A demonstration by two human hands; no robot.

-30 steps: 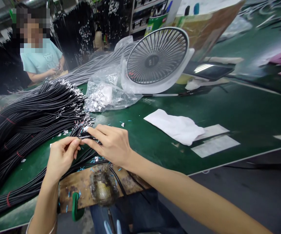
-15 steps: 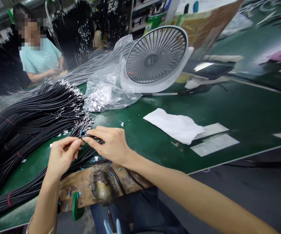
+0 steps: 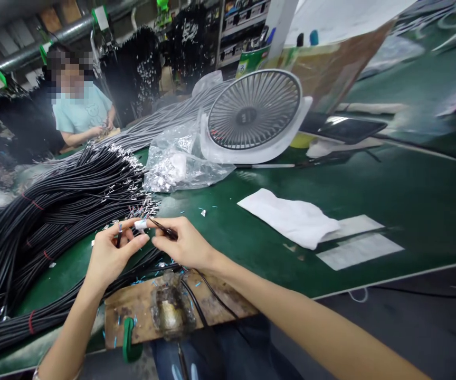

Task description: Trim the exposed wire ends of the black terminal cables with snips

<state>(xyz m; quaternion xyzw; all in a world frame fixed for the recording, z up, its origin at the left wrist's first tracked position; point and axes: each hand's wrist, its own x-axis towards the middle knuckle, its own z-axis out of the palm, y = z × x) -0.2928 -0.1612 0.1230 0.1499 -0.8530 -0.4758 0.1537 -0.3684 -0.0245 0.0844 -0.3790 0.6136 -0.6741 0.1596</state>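
Note:
My left hand [image 3: 113,250] is closed on a thin black cable [image 3: 119,236], which shows between its fingers. A small white piece [image 3: 141,224] sits at the tip of its index finger; whether it is a wrap or a loose scrap I cannot tell. Facing it, my right hand [image 3: 186,243] pinches dark pointed tweezers [image 3: 165,229], their tips reaching toward that white piece. Just beyond the fingers lies a big pile of black cables [image 3: 73,184] with bare, shiny ends. Another cable bundle [image 3: 6,327], tied in red, runs below my left hand.
A wooden board [image 3: 228,301] with a green clamp [image 3: 128,340] and a tape-wrapped metal block [image 3: 170,311] is at the near edge. Behind are a plastic bag [image 3: 184,163], a fan [image 3: 252,113] and a phone [image 3: 342,128]. White cloth [image 3: 287,216] lies rightward. A person [image 3: 83,111] sits across.
My hands have moved slightly apart, and the left has opened up somewhat around the cable. The tweezers and white piece now show clearly. The whole view has shifted a little.

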